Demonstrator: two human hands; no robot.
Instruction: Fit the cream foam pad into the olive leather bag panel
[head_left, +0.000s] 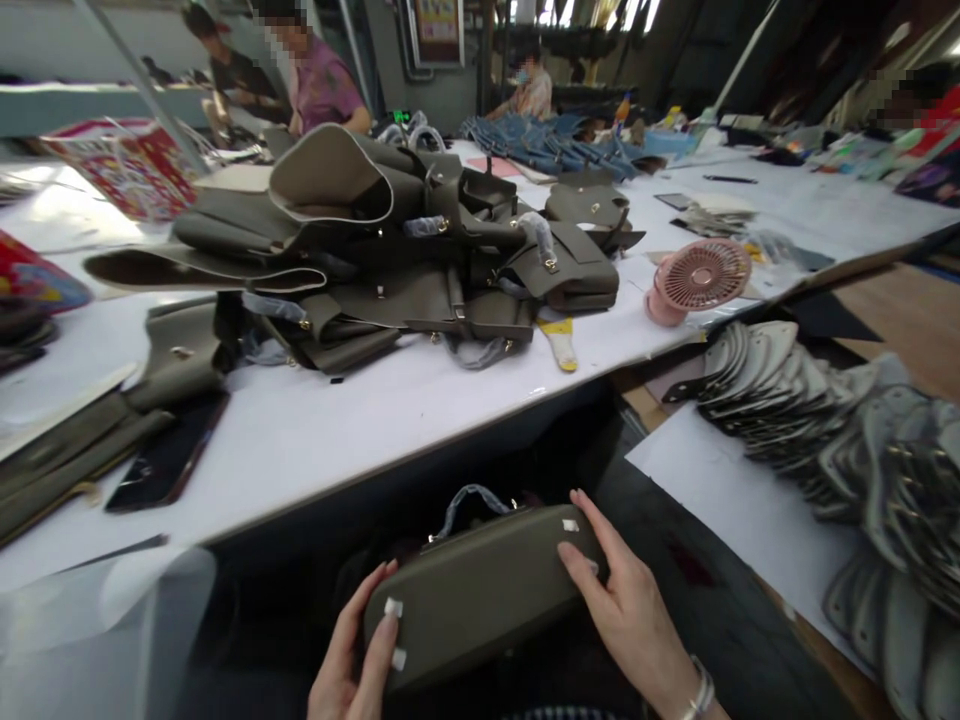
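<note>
Between my two hands is an olive-grey handbag [480, 590], held over the dark space in front of the table with its long flat face toward me. Small white tabs sit near its corners. A plastic-wrapped handle [471, 492] rises at its far side. My left hand [360, 640] grips the left end, thumb on the face by a tab. My right hand [622, 590] is closed round the right end, thumb and fingers on either side of the edge. A bracelet circles the right wrist.
A heap of olive bags [420, 290] covers the table [315, 460]. A phone [169, 455] lies at left, a pink fan [697, 275] at right. Stacked grey pieces [772, 400] lie on the right. People [322, 85] sit beyond, near blue pieces [555, 140].
</note>
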